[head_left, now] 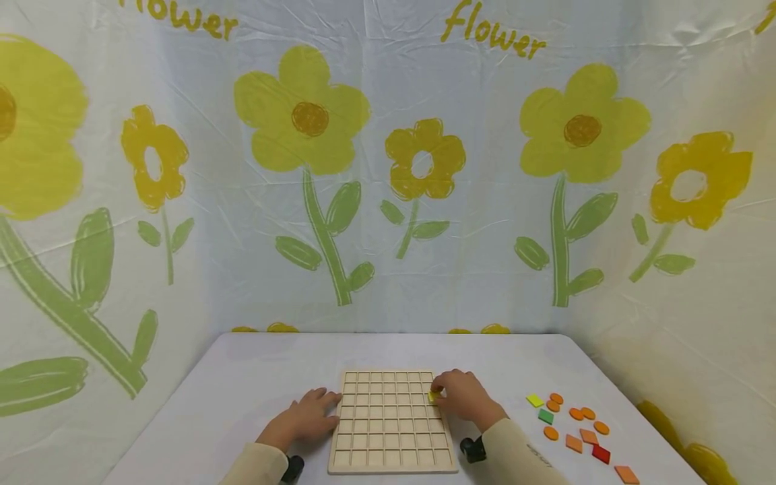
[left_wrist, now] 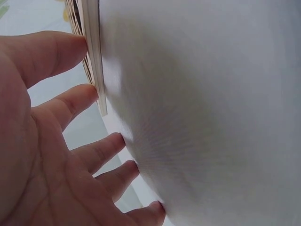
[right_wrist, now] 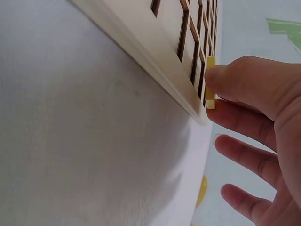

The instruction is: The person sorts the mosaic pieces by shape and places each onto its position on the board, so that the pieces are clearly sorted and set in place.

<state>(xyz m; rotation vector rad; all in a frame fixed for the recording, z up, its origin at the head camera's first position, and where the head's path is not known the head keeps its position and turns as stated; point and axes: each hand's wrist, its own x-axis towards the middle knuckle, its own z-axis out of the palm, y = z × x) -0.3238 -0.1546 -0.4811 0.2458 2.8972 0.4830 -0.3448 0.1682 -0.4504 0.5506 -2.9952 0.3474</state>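
Observation:
A wooden grid board [head_left: 383, 470] with square cells lies in the middle of the table. My right hand [head_left: 465, 397] is over its right edge, and in the right wrist view the thumb and index finger pinch a thin yellow square tile [right_wrist: 210, 82] right by the cells. Whether the tile touches the board I cannot tell. On the other side my left hand [head_left: 306, 416] rests with spread fingers; its thumb and index fingertip touch the board's side [left_wrist: 94, 52] in the left wrist view, while the other fingertips rest on the table.
To the right of the board lie loose pieces: several orange round discs [head_left: 550, 433], a yellow-green square [head_left: 535, 401], a green square [head_left: 545, 417], a red square [head_left: 601, 454] and several orange squares [head_left: 626, 475]. A flower-printed cloth [head_left: 485, 269] hangs around the white table [head_left: 273, 364].

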